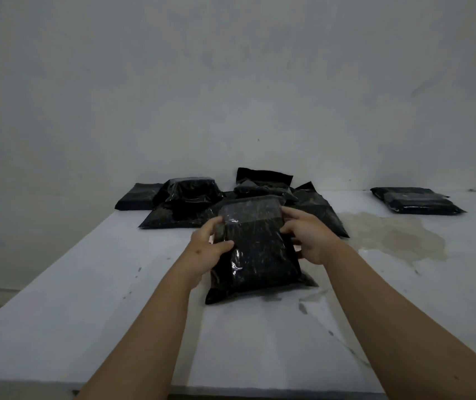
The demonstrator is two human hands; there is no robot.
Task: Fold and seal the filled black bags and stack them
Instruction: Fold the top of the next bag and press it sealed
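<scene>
My left hand's fingers [221,246] curl over the left edge of the black bag [255,255], thumb on its front, and my right hand [307,236] grips the right edge the same way, fingers wrapped around near the flap. The bag sits at the centre of the frame, its bottom resting on the desk [86,313], top tilted away from me, with the flap [249,210] standing up above my hands.

I judge it soft and filled, a glossy film that will slip and crumple, with some weight sagging to the bottom. Holding both side edges just under the flap looks right for folding it down.

Behind it, in the middle of the frame, lies a loose heap of unsealed bags [190,197]; I count roughly five, though they overlap and I cannot be sure. At the right edge of the frame, well apart, a stack [417,200] holds what looks like two folded bags. A pale stain [395,238] marks the desk between them.
</scene>
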